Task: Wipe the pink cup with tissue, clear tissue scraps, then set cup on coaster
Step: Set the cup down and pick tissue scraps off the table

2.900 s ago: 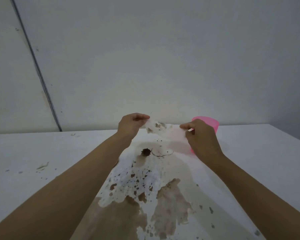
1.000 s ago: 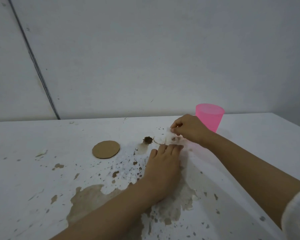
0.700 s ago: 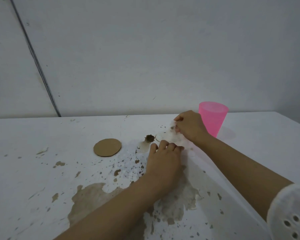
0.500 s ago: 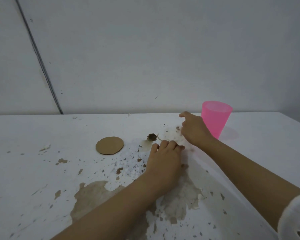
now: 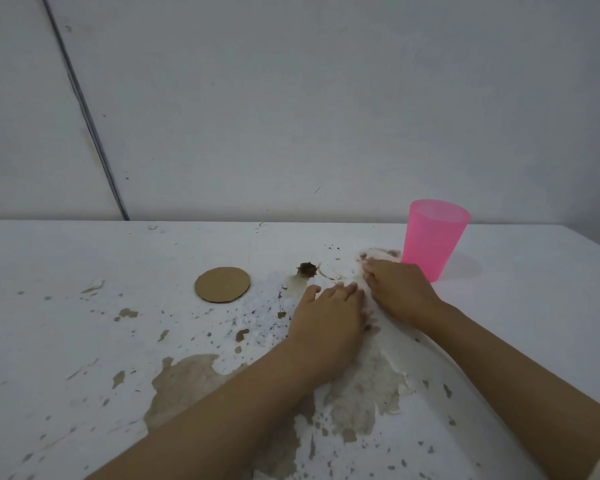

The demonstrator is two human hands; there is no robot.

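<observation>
Left hand [image 5: 329,315] and right hand [image 5: 400,289]: flat, fingers spread, gripping nothing, pressed on tissue [image 5: 378,258]. Pink cup [image 5: 433,239] upright just beyond right; coaster [image 5: 222,285] left.

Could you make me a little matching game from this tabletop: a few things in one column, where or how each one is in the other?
Things:
1. pink cup
2. coaster
3. left hand
4. right hand

Places or states:
A. lies flat and bare, left of both hands
B. stands upright at the far right
C. palm down, just in front of the cup
D. palm down, nearer the coaster

Pairs: 1-B, 2-A, 3-D, 4-C
</observation>
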